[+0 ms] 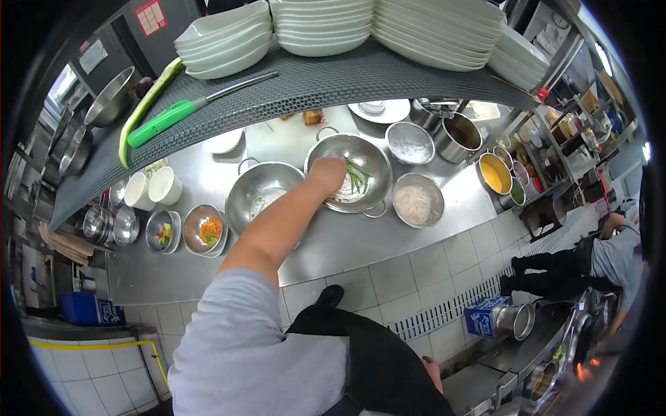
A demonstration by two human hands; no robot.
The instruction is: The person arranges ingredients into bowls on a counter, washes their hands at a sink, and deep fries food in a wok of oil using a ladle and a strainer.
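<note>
My left hand reaches down into a two-handled steel bowl, its fingers curled and their tips hidden. Long green vegetable pieces lie beside my fingers, with some pale food at the bottom. Whatever is between the fingers is out of sight. To the left sits a second two-handled steel bowl with a little residue inside, partly covered by my forearm. My right hand hangs low beside my black apron, mostly cut off from view, and its fingers are not clear.
Stacked white dishes, a green-handled tool and a long green vegetable rest on the shelf. Small bowls of chopped vegetables, a bowl of pale food and a pot line the counter. Another person stands at the stove.
</note>
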